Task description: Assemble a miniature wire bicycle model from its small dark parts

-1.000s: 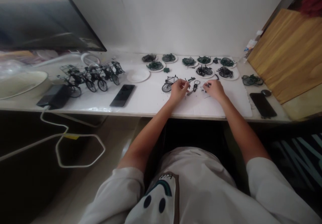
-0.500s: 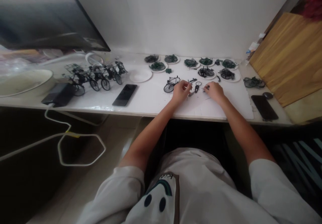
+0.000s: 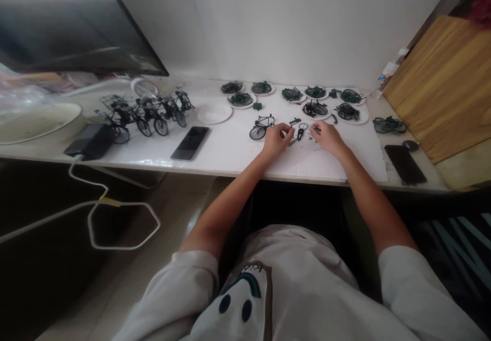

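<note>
My left hand point(image 3: 279, 139) is closed in a pinch beside a small dark bicycle model point(image 3: 261, 127); whatever its fingertips grip is too small to make out. To its right my right hand point(image 3: 326, 135) pinches something tiny that I cannot identify. Between the hands, apart from both, lie a small wheel-like ring point(image 3: 303, 126), a dark elongated part point(image 3: 300, 134) and a flat dark piece point(image 3: 295, 121). Tiny bits are scattered on the white sheet point(image 3: 318, 164) under the hands.
Several plates of dark and green parts, one a plate of black parts point(image 3: 315, 109), stand behind the hands. Assembled bicycle models point(image 3: 159, 118), a bare white plate point(image 3: 214, 113) and a phone point(image 3: 191, 143) are to the left. Another phone point(image 3: 405, 163) lies right, near a wooden board point(image 3: 441, 85).
My right hand has lifted slightly from the sheet, its fingertips now nearer the small ring. My left hand has shifted only a little, still pinched. The view has moved slightly.
</note>
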Demonstrator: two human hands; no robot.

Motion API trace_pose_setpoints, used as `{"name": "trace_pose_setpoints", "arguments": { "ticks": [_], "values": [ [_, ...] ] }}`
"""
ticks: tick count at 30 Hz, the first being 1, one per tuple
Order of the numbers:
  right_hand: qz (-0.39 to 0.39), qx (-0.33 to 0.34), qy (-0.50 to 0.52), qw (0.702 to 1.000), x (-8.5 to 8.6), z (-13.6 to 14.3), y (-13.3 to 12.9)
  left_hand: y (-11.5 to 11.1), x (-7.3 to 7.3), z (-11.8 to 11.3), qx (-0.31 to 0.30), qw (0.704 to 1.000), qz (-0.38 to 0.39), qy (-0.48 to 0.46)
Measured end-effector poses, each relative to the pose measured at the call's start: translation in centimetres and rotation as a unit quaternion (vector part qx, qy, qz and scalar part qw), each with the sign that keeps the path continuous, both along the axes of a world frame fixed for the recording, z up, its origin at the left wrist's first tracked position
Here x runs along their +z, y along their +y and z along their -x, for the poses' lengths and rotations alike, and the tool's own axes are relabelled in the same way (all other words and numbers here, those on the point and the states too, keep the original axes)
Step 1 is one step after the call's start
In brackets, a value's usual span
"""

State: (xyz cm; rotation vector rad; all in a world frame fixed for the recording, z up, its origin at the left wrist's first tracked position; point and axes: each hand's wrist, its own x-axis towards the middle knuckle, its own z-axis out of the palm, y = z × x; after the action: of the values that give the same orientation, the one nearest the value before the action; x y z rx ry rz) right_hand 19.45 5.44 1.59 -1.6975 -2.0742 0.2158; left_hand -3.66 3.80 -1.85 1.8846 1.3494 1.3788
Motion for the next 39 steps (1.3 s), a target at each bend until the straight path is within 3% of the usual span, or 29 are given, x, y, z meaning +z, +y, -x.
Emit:
{"name": "trace_pose_setpoints", "arguments": {
  "ticks": [5,9,16,24,39],
  "values": [
    [-0.016,0.109,0.239,0.965,-1.1,0.0,-1.1,-0.7,0.7,-0.4,-0.027,1.000,0.000,0.009],
    [-0.013,0.131,0.316,0.939,-0.7,0.3,-2.4,-1.8,1.6,-0.8,-0.067,0.997,-0.021,0.017],
    [0.001,0.163,0.362,0.918,1.4,0.7,-4.0,-3.1,2.8,-1.7,-0.135,0.990,-0.032,0.015],
    [0.033,0.187,0.403,0.895,2.2,1.5,-5.2,-3.8,3.0,-2.2,-0.190,0.981,-0.029,-0.011],
    [0.021,0.171,0.358,0.918,2.5,1.6,-5.6,-4.7,3.9,-2.1,-0.183,0.982,-0.020,0.030]
  ]
}}
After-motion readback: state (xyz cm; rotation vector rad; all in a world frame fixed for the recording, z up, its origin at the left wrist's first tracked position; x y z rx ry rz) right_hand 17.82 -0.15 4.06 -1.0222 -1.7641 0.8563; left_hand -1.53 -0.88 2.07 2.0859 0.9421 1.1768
